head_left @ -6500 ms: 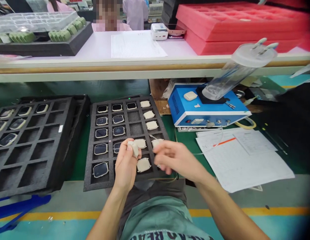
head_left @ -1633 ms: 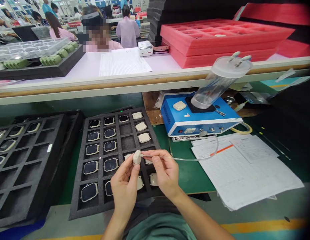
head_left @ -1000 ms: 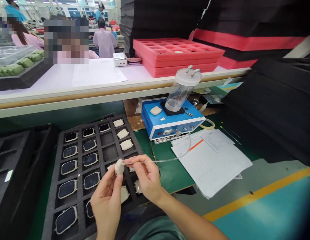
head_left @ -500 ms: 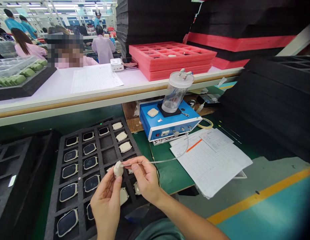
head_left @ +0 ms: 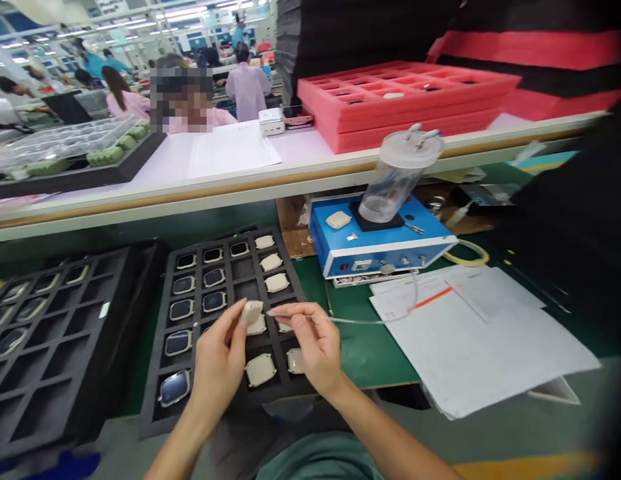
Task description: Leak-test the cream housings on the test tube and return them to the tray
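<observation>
Between the thumb and fingers of my left hand is a cream smartwatch case, tilted on its edge. My right hand pinches the end of a clear thin tube. The tube's tip points at the case with a small gap between them. Below both hands lies a black foam tray. Dark-screened watches fill its left columns, and cream cases sit in its right pockets. The tube runs right, toward the front of a blue machine.
A clear cylindrical canister stands on the machine beside another cream case. Paper sheets lie to the right. Another foam tray is at left. Red foam trays sit on the shelf; people are beyond it.
The tube tip, earlier against the case, is now slightly apart from it. The case has turned in my left hand. The whole view has shifted left, showing more of the left tray.
</observation>
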Available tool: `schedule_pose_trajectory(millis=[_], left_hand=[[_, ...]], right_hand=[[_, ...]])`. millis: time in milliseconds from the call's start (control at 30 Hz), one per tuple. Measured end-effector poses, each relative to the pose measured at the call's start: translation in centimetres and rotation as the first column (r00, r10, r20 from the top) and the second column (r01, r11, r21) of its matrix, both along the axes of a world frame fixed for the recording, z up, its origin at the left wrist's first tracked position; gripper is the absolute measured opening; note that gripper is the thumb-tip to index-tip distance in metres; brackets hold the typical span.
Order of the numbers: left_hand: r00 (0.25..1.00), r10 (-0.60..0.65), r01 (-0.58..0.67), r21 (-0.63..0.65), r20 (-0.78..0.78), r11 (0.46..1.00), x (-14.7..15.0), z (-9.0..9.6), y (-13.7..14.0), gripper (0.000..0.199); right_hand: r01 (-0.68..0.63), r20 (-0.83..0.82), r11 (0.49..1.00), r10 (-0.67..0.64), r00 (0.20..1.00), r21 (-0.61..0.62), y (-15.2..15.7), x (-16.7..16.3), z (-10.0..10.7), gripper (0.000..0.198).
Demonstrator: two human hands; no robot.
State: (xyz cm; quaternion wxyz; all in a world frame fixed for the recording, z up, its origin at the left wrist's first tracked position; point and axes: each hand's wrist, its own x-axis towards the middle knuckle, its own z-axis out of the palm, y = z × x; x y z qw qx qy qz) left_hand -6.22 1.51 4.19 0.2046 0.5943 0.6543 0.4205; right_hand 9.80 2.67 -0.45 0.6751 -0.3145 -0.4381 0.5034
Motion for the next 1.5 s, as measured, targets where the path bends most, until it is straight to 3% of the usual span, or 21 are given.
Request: schedule_pose_trajectory(millis=[67, 100, 300, 433, 567, 667, 767, 900, 1067, 1100, 1133, 1200, 1267, 1367, 1500], left_hand=[[0.948, -0.106, 0.092, -0.062, -0.300, 0.994, -1.6, 1.1, 2.4, 0.040], [0.924, -0.151, 0.123, -0.102, -0.352, 0.987, -2.3, 1.5, 3.6, 0.041], [0.783, -0.419, 0.299, -0.312, -0.459, 0.902, -3.1, 2.5, 7.8, 0.034], [0.753, -0.372, 0.237, -0.303, -0.543, 0.923, -2.8, 3.1, 10.5, 0.030], [0.746, -0.297, 0.135, -0.301, -0.597, 0.944, -3.2, 3.5, 15.5, 0.025], [0.726, -0.325, 0.134, -0.339, -0.606, 0.931, -3.6, 3.2, 18.4, 0.037], [0.736, -0.318, 0.144, -0.321, -0.598, 0.936, -3.9, 3.0, 19.2, 0.038], [0.820, -0.229, 0.141, -0.202, -0.525, 0.969, -3.8, 3.7, 17.0, 0.031], [0.933, -0.145, 0.131, -0.064, -0.328, 0.989, -2.3, 3.3, 7.8, 0.042], [0.958, -0.137, 0.127, -0.055, -0.253, 0.990, -1.6, 2.7, 5.6, 0.044], [0.996, -0.089, 0.089, -0.019, -0.005, 0.996, -0.8, 2.0, 3.5, 0.045], [0.930, -0.006, 0.022, -0.040, 0.366, 0.999, 0.9, 0.3, 0.4, 0.050], [0.819, 0.058, -0.024, -0.068, 0.571, 0.997, 2.5, -1.1, -1.3, 0.057], [0.718, 0.104, -0.069, -0.078, 0.689, 0.995, 3.9, -2.1, -1.6, 0.063], [0.636, 0.142, -0.103, -0.099, 0.759, 0.990, 4.0, -2.1, -1.2, 0.048]], right_hand=[[0.007, -0.056, 0.999, -0.009, 0.998, -0.034, -0.3, 0.0, -0.3, 0.024], [0.003, -0.084, 0.999, -0.007, 0.996, -0.047, -0.3, 0.0, -0.4, 0.024], [0.015, -0.105, 0.994, -0.026, 0.994, -0.105, -0.3, -0.2, -0.9, 0.023], [0.076, -0.044, 0.991, -0.081, 0.996, -0.111, -0.1, -0.5, -1.1, 0.023], [0.108, 0.043, 0.988, -0.104, 0.994, -0.108, -0.1, -0.5, -1.2, 0.023], [0.126, 0.099, 0.986, -0.116, 0.988, -0.109, -0.2, -0.4, -1.0, 0.024], [0.135, 0.106, 0.987, -0.125, 0.987, -0.090, -0.2, -0.5, -0.9, 0.024], [0.157, 0.130, 0.986, -0.148, 0.980, -0.059, -0.1, -0.4, -0.7, 0.025], [0.194, 0.120, 0.981, -0.193, 0.974, 0.004, -0.1, -0.2, -0.5, 0.019], [0.192, 0.112, 0.981, -0.193, 0.975, 0.025, -0.2, -0.2, -0.4, 0.018], [0.184, 0.111, 0.982, -0.188, 0.976, 0.047, -0.2, -0.1, -0.4, 0.016], [0.159, 0.121, 0.984, -0.169, 0.978, 0.086, -0.2, 0.0, -0.3, 0.013], [0.139, 0.141, 0.985, -0.153, 0.978, 0.104, -0.2, 0.1, -0.4, 0.011], [0.151, 0.155, 0.983, -0.166, 0.974, 0.106, -0.4, 0.2, -0.5, 0.011], [0.157, 0.160, 0.982, -0.173, 0.972, 0.108, -0.5, 0.2, -0.6, 0.011]])
